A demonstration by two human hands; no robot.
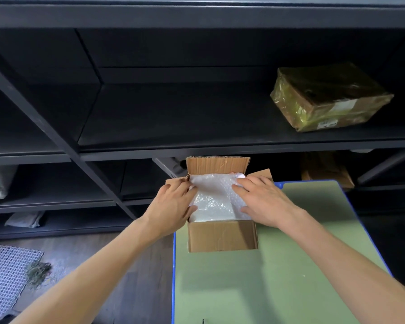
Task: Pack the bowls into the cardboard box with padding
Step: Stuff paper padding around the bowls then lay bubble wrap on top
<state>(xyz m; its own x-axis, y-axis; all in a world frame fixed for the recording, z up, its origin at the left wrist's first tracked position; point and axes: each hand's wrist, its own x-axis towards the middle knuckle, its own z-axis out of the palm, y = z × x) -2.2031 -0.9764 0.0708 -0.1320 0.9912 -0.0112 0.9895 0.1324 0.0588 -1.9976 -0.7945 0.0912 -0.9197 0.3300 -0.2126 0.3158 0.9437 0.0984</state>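
Our left hand (171,204) and right hand (262,199) press open-fingered on bubble wrap (216,199) topping the box (222,236). Next, we likely fold the flaps (218,166).

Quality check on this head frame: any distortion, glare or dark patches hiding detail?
Head view: wide-angle distortion bows the shelving; its dark bays lose detail in shadow; the film-wrapped parcel glints; the bubble wrap in the cardboard box is nearly washed out between the left hand and right hand.
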